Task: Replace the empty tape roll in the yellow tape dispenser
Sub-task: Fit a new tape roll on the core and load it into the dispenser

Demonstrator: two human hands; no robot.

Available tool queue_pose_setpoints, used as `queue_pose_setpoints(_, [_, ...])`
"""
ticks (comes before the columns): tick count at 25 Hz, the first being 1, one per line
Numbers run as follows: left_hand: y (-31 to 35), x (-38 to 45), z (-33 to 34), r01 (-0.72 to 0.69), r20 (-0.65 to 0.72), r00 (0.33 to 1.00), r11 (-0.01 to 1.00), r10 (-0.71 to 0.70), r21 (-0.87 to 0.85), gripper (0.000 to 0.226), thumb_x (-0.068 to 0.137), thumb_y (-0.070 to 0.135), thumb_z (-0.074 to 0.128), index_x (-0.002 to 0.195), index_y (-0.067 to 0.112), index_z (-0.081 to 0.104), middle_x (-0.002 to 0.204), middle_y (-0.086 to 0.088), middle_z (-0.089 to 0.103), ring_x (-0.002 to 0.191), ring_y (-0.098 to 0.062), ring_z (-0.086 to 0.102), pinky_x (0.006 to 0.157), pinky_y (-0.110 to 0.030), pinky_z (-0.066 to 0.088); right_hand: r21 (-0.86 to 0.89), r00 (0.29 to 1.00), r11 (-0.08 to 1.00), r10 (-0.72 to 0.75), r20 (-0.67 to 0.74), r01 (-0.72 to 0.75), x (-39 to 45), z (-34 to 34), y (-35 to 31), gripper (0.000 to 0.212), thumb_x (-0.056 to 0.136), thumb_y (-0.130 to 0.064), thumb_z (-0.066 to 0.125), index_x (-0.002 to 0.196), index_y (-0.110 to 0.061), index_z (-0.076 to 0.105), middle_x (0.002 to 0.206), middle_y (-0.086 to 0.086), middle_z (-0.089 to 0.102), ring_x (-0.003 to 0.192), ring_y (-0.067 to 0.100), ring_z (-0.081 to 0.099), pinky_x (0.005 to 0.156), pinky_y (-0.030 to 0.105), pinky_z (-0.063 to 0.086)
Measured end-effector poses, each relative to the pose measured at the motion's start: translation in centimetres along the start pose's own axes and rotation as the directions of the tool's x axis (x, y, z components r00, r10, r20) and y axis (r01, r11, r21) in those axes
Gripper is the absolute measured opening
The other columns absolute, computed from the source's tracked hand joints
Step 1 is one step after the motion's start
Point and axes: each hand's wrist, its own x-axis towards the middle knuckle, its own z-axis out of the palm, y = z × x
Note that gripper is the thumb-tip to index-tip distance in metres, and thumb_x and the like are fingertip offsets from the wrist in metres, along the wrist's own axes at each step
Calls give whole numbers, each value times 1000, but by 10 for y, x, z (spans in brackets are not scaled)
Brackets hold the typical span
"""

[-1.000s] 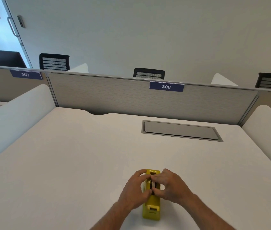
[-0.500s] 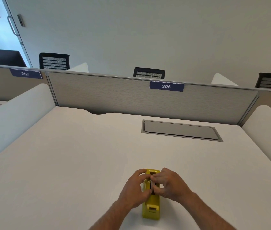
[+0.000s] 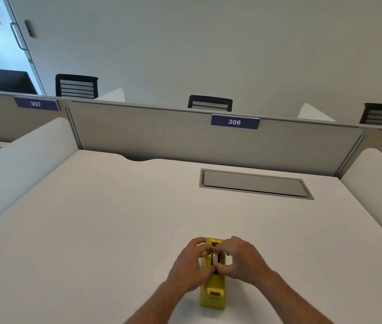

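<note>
The yellow tape dispenser [image 3: 213, 291] stands on the white desk [image 3: 115, 218] near its front edge, cutter end toward me. My left hand [image 3: 191, 267] grips the dispenser's left side. My right hand [image 3: 240, 259] is on its right side, and the fingertips of both hands pinch a pale tape roll [image 3: 215, 256] in the dispenser's top slot. Most of the roll is hidden by my fingers.
A grey cable hatch [image 3: 254, 183] is set into the desk at the back right. A grey partition [image 3: 185, 134] labelled 306 closes the far edge, with white side dividers [image 3: 21, 155] left and right. Black chairs [image 3: 210, 103] stand behind the partition.
Both hands stay on the dispenser; the fingers have shifted only slightly around the roll in the slot.
</note>
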Motion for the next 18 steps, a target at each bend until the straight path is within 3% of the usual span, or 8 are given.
queue_pose_setpoints(7, [3, -2, -2, -4, -15, 1000, 999, 5, 47, 46, 78, 56, 67, 121, 46, 57, 140, 23, 43, 100, 0, 55, 83, -16, 48, 40, 1000, 999, -11, 25, 10, 3, 0, 0, 19, 88, -37, 56, 81, -26, 69, 77, -13, 71, 66, 12, 48, 64, 34, 49])
queue_pose_setpoints(13, [4, -2, -2, 15, -5, 1000, 999, -15, 46, 47, 76, 55, 71, 121, 46, 57, 140, 25, 41, 103, -3, 57, 89, -28, 55, 60, 1000, 998, -1, 17, -1, 1, 0, -1, 16, 86, -39, 59, 82, -28, 69, 77, -16, 71, 66, 11, 50, 64, 31, 50])
queue_pose_setpoints(18, [7, -2, -3, 7, -23, 1000, 998, -6, 66, 42, 79, 57, 66, 118, 44, 59, 141, 21, 43, 99, -3, 56, 86, -23, 54, 143, 996, 986, 86, 12, -86, 4, -1, 3, 18, 84, -35, 58, 82, -29, 74, 76, -13, 74, 66, 11, 53, 64, 33, 50])
